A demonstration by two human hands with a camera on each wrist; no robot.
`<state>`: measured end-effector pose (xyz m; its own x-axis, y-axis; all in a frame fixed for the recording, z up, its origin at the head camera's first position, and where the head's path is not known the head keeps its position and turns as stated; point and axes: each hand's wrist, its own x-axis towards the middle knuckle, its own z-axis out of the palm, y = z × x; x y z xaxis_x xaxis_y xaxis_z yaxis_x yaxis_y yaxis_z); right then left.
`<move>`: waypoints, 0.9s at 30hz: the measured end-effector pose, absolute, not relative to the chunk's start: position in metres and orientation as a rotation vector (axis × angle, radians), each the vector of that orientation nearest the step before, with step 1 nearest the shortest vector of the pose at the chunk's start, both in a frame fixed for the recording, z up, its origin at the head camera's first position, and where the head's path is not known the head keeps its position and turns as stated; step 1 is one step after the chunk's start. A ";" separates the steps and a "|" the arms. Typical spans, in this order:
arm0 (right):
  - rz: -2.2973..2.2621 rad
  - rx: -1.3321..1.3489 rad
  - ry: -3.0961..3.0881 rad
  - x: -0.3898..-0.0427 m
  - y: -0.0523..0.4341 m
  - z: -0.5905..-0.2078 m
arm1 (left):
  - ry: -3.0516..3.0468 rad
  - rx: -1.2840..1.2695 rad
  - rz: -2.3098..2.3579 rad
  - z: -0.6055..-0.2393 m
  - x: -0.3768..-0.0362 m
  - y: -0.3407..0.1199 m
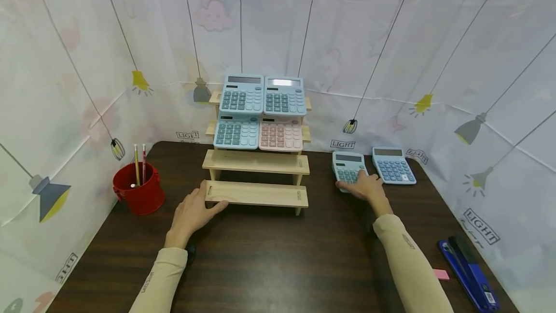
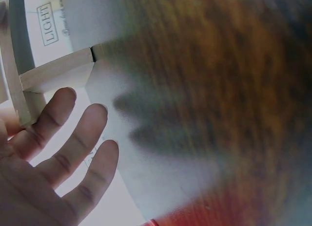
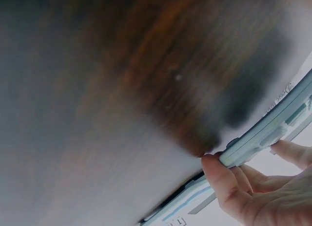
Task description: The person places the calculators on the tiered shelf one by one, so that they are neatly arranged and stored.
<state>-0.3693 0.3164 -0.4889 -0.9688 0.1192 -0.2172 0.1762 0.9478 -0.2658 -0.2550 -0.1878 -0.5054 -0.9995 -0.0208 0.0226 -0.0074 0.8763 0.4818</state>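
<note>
The right hand [image 1: 368, 188] lies over the near end of a pale blue desk calculator [image 1: 348, 167] on the dark wood-grain worktop [image 1: 278, 255], hiding its lower keys in the head view. The right wrist view, heavily blurred, shows the thumb [image 3: 218, 179] under the calculator's edge and the fingers curled beneath it, so the hand grips it and that edge seems to be raised off the worktop. A second pale blue calculator [image 1: 393, 165] lies just beside it to the right, untouched.

The left hand [image 1: 191, 214] rests against the left end of the lowest step of a light wooden stepped display stand [image 1: 256, 177], thumb along the step's front edge, fingers straight and spread, holding nothing. Four calculators, three blue and one pink [image 1: 280, 134], stand on the upper two steps.

A red bucket with pencils [image 1: 140, 188] stands to the left. A blue stapler [image 1: 469, 269] at the right is partly cut off by the frame edge, with a small pink eraser [image 1: 441, 274] beside it.
</note>
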 end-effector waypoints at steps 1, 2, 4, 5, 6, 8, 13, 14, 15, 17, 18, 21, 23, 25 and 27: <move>-0.428 0.224 2.898 -0.367 0.317 -0.489 | -3.017 0.023 -0.774 -0.506 -0.255 -0.188; -0.431 0.226 2.894 -0.365 0.317 -0.488 | -3.018 0.023 -0.773 -0.506 -0.255 -0.188; -0.438 0.229 2.891 -0.360 0.318 -0.487 | -3.020 0.021 -0.770 -0.506 -0.255 -0.188; -0.446 0.229 2.892 -0.357 0.319 -0.487 | -3.022 0.019 -0.768 -0.506 -0.255 -0.188; -0.450 0.229 2.894 -0.355 0.319 -0.486 | -3.021 0.018 -0.766 -0.506 -0.255 -0.187; -0.453 0.226 2.898 -0.350 0.320 -0.485 | -3.020 0.013 -0.762 -0.506 -0.254 -0.187; -0.470 0.225 2.888 -0.339 0.319 -0.483 | -3.017 0.010 -0.768 -0.503 -0.253 -0.188; -0.476 0.226 2.888 -0.337 0.318 -0.482 | -3.017 0.010 -0.770 -0.503 -0.253 -0.188; -0.481 0.225 2.892 -0.336 0.317 -0.482 | -3.017 0.010 -0.773 -0.502 -0.253 -0.188; -0.493 0.222 2.909 -0.332 0.314 -0.480 | -3.020 0.010 -0.776 -0.501 -0.253 -0.188; -0.497 0.219 2.919 -0.330 0.312 -0.479 | -3.021 0.010 -0.778 -0.501 -0.253 -0.188; -0.505 0.212 2.940 -0.325 0.306 -0.476 | -3.024 0.014 -0.777 -0.501 -0.253 -0.188; -0.501 0.208 2.947 -0.321 0.302 -0.473 | -3.025 0.016 -0.772 -0.501 -0.253 -0.187; -0.501 0.209 2.951 -0.317 0.298 -0.470 | -3.025 0.017 -0.774 -0.500 -0.253 -0.187; -0.511 0.210 2.957 -0.313 0.294 -0.467 | -3.024 0.016 -0.775 -0.500 -0.253 -0.187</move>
<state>-0.3131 0.2944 -0.4672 -0.9814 0.1139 -0.1548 0.1592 0.9328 -0.3232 -0.2532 -0.1866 -0.5000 -0.9998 -0.0146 0.0162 -0.0050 0.8766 0.4812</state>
